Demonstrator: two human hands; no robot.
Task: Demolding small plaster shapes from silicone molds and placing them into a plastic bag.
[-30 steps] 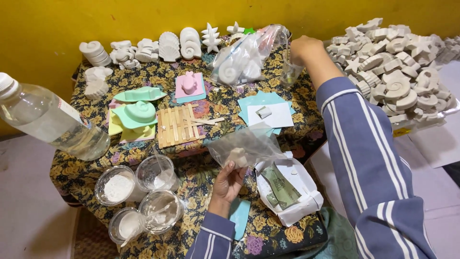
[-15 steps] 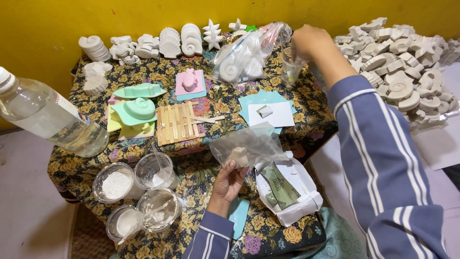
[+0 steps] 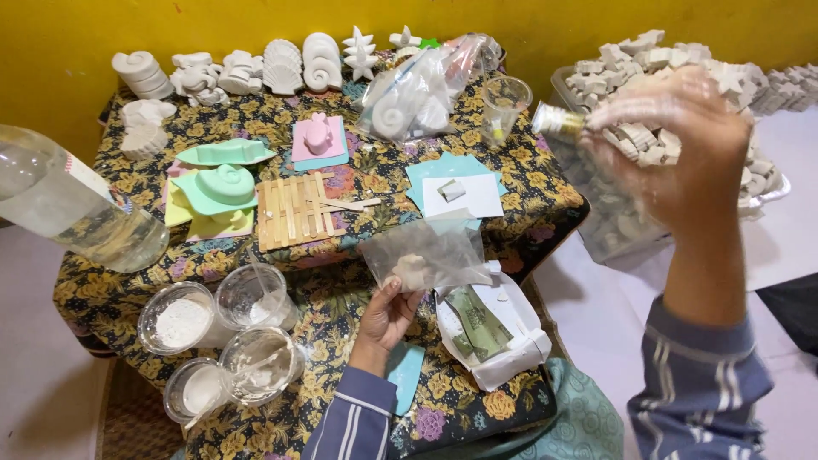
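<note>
Holding a clear bag (image 3: 423, 253) in the clenched left hand (image 3: 385, 319), the raised right hand (image 3: 682, 158) grasps a small bottle (image 3: 558, 122) over the table (image 3: 375, 175).

Both arms wear blue-grey long sleeves (image 3: 699, 383) — white stripes running lengthwise; the hands are bare.

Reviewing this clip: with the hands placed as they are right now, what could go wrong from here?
1. The left hand pinches a small white cast inside a thin clear plastic bag held over the table; a loose grip might drop it.
2. The right hand holds a small gold-capped item raised beside the heaped white casts and near the empty plastic cup; a careless swing may topple either.
</note>
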